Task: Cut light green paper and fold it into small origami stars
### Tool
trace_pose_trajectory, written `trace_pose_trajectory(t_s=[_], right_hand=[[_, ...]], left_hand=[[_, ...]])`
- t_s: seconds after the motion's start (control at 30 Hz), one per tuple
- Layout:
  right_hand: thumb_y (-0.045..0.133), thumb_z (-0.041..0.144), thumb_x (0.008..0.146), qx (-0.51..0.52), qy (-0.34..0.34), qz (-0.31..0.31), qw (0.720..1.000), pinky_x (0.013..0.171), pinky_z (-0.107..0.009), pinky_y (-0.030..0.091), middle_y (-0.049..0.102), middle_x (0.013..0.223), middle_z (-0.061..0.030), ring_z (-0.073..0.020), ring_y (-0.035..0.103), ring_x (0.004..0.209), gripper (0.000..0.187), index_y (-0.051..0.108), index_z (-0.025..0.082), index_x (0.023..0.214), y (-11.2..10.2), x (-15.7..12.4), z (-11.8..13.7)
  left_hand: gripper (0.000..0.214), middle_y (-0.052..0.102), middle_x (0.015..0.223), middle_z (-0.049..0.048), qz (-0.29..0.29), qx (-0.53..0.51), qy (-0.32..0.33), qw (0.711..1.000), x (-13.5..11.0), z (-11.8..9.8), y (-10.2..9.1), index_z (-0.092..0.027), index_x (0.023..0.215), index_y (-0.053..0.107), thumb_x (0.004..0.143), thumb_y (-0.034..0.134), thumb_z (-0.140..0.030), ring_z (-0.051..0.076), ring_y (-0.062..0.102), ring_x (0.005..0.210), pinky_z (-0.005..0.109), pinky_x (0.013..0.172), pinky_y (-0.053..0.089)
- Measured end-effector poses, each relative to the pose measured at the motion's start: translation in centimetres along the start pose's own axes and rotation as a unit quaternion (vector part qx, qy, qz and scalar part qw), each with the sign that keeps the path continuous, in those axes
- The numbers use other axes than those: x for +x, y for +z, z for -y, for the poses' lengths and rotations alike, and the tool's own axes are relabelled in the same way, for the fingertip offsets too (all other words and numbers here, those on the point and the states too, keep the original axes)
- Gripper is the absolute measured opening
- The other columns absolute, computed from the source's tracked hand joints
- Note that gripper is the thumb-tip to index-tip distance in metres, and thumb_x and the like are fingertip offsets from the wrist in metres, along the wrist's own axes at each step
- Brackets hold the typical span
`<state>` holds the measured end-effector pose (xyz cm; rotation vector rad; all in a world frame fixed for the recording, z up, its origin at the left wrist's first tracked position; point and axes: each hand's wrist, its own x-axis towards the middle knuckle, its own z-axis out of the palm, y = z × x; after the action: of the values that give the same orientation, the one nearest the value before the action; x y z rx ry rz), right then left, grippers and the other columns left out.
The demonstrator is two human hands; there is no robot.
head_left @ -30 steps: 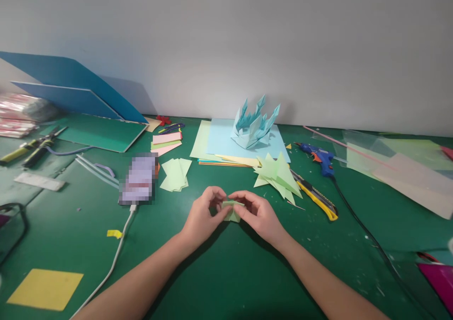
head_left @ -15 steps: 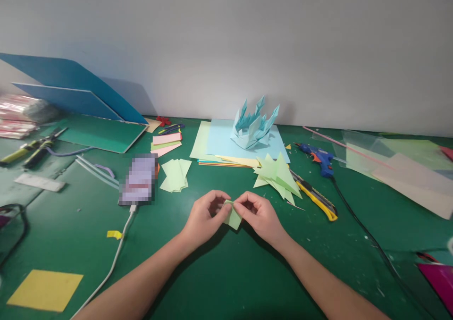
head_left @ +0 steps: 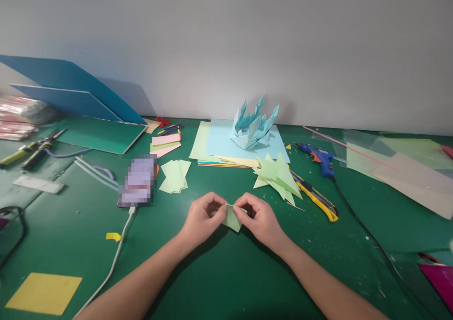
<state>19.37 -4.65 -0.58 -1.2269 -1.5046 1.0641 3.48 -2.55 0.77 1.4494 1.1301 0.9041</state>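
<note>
Between my two hands is a small piece of light green paper (head_left: 232, 220), pinched along its upper edge and hanging toward me. My left hand (head_left: 207, 216) grips its left side with thumb and forefinger. On the other side, my right hand (head_left: 260, 218) pinches it the same way, the thumb tips close together. My fingers hide part of the top edge. Beyond the right hand lies a pile of folded green paper pieces (head_left: 278, 176). A stack of flat green paper slips (head_left: 175, 176) rests beyond the left hand.
A light blue folded-paper crown (head_left: 249, 133) stands on paper sheets (head_left: 219, 140) at the back. To the right lie a yellow utility knife (head_left: 314, 197) and a blue glue gun (head_left: 320, 159). A phone (head_left: 138, 181) with a white cable (head_left: 118, 247) and a yellow sheet (head_left: 44, 292) are left.
Both hands keep hold of the green paper. Its upper edge has shifted slightly between the fingertips, and the view has moved a little.
</note>
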Motion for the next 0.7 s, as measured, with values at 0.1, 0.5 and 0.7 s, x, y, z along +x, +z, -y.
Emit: trace_pose_trajectory(t_s=[0.1,0.5,0.7], right_hand=[[0.054,0.029,0.08,0.004,-0.009,0.004,1.0,0.052,-0.022,0.038,0.052,0.063,0.0017,-0.0116,0.047,0.058,0.017,0.052,0.019,0.067,0.06,-0.02,0.09],[0.054,0.027,0.08,-0.008,-0.02,0.03,0.999,0.056,-0.023,0.04,0.056,0.066,0.0003,-0.0131,0.051,0.062,0.016,0.054,0.019,0.066,0.09,-0.19,0.07],[0.055,0.032,0.079,0.033,-0.005,-0.028,0.999,0.052,-0.023,0.038,0.053,0.063,0.0015,-0.0115,0.047,0.057,0.018,0.053,0.019,0.066,-0.32,0.08,-0.01]], left_hand=[[0.012,0.059,0.062,-0.0004,0.0,-0.005,-0.003,1.0,0.04,-0.04,-0.02,-0.017,0.065,0.056,0.067,0.06,-0.029,0.011,0.053,0.056,0.022,0.052,0.043],[0.009,0.06,0.067,0.0004,0.02,-0.037,0.022,0.999,0.08,0.11,-0.25,-0.018,0.06,0.052,0.068,0.057,-0.02,0.012,0.055,0.064,0.023,0.06,0.045],[0.013,0.058,0.06,-0.0023,0.038,-0.033,-0.015,0.999,0.13,0.05,-0.27,-0.017,0.067,0.054,0.072,0.06,-0.028,0.011,0.055,0.056,0.023,0.055,0.045]])
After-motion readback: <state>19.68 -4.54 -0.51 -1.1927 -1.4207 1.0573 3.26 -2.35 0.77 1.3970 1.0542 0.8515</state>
